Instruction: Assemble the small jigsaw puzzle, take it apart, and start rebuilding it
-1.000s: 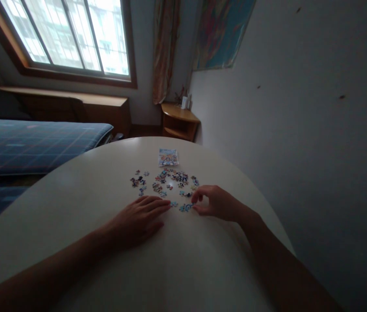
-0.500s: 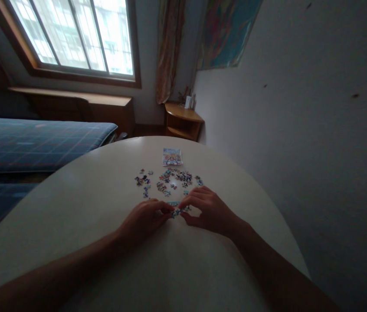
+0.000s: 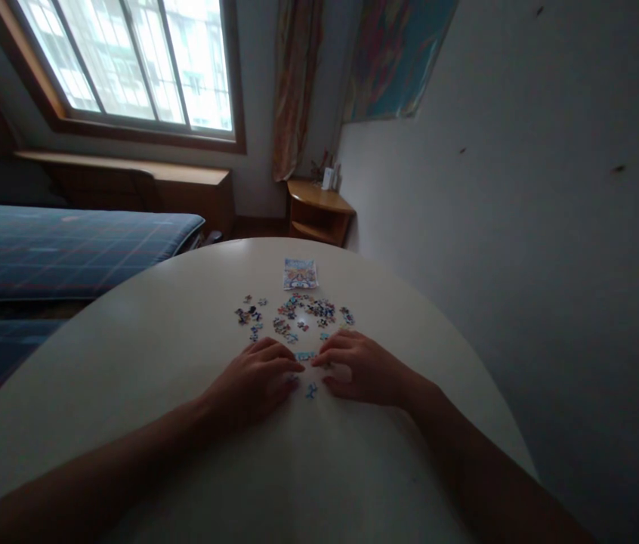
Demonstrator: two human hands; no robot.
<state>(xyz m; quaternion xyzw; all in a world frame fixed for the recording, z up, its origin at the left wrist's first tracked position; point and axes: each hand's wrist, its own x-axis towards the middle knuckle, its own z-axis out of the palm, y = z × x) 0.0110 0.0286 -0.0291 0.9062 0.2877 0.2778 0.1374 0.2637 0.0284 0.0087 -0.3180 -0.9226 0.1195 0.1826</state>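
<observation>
A small bluish jigsaw piece (image 3: 311, 391) lies on the table between my hands, touched by neither. My left hand (image 3: 257, 376) rests to its left, thumb and fingers apart; a bit of another piece shows beneath its fingertips. On the other side, my right hand (image 3: 362, 366) curves over the tabletop with a gap between thumb and forefinger. A joined strip of light-blue pieces (image 3: 304, 356) sits just beyond my fingertips. Farther off, loose jigsaw pieces (image 3: 319, 308) form a rough ring, and a smaller cluster (image 3: 250, 313) lies to the left.
A printed picture sheet or packet (image 3: 300, 273) lies beyond the pieces on the round white table (image 3: 183, 302). Left of the table is a bed with a plaid mattress (image 3: 70, 249). A wooden corner shelf (image 3: 319, 198) stands behind, and a bare wall (image 3: 495, 211) runs along the right.
Both hands have drawn slightly apart, their pinches loosened. The pieces they held together are let go, and one now lies on the table between them.
</observation>
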